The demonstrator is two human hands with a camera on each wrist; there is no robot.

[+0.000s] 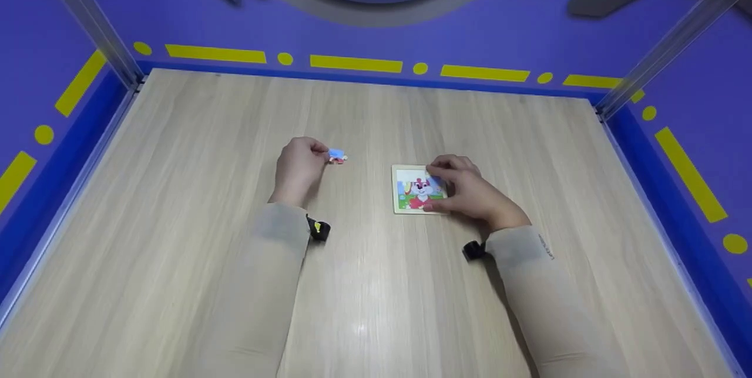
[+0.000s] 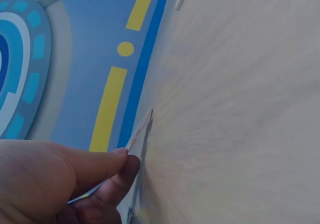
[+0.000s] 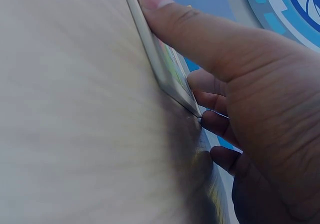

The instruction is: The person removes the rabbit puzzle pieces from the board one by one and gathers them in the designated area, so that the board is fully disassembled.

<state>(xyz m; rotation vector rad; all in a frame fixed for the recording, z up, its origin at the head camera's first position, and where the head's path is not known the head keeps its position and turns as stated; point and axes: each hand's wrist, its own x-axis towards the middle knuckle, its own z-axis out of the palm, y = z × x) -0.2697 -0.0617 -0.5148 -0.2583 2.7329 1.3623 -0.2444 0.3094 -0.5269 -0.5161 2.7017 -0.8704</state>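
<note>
My left hand [image 1: 299,169] pinches a small jigsaw piece [image 1: 336,156], blue and red, between thumb and finger. In the left wrist view the piece [image 2: 139,131] appears nearly edge-on, close to the tabletop. To its right lies a square jigsaw puzzle [image 1: 408,194] in a pale frame, showing a red-and-white cartoon animal on green and blue, with a bare whitish patch along the top. My right hand [image 1: 470,190] holds the puzzle by its right side. Its thumb [image 3: 185,29] lies on the picture face, while other fingers curl at the frame's edge. The hand hides the puzzle's right part.
A light wood-grain table [image 1: 364,284] extends around both hands. Purple-blue panels [image 1: 352,37] with yellow dashes and dots enclose its back and sides, with metal posts [image 1: 675,43] at the far corners. Black camera straps circle both wrists.
</note>
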